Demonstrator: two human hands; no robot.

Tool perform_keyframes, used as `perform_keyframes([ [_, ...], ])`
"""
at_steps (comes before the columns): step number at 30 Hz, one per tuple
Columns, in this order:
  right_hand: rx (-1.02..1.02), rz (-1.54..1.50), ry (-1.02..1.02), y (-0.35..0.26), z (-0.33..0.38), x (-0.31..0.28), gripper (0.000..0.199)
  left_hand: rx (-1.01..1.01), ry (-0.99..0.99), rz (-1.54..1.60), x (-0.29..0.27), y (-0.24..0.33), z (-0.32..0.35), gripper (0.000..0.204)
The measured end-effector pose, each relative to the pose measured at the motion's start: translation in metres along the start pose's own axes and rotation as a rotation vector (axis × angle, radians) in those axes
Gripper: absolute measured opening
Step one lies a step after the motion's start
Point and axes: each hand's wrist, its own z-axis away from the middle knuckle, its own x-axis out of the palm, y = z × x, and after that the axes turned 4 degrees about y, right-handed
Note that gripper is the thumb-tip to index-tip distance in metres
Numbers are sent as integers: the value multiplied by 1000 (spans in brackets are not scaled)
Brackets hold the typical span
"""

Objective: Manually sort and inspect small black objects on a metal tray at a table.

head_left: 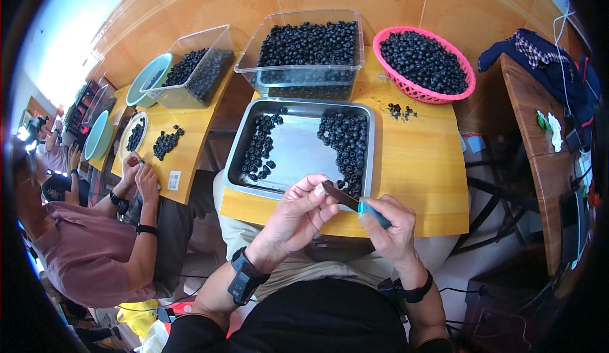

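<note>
My right hand (392,223) is closed around the blue handle (374,214) of a small knife. Its dark blade (341,195) points left toward my left hand (303,210). The left thumb and forefinger pinch together at the blade's tip; a small dark thing sits there, too covered to name. Both hands are over the near edge of a metal tray (370,162). Inside the tray lie two groups of small dark round fruits, like blueberries: a looser one on the left (259,146) and a denser one on the right (350,143).
Behind the tray stands a clear plastic bin (244,67) of the same fruits, beside a pink basket (424,93) of more. Dark scraps (401,112) lie on the yellow table (422,181). At left a person (95,251) works at another table. A wooden table (530,124) is at right.
</note>
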Motion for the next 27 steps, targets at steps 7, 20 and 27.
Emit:
perform_keyframes([
  [7,5,2,-8,0,2,4,38,-23,-14,54,-6,-6,3,22],
  [20,-61,23,41,9,4,8,32,-16,-4,-3,-3,-3,6,18],
  [27,40,42,154,28,5,8,28,16,-38,5,4,-1,14,15],
])
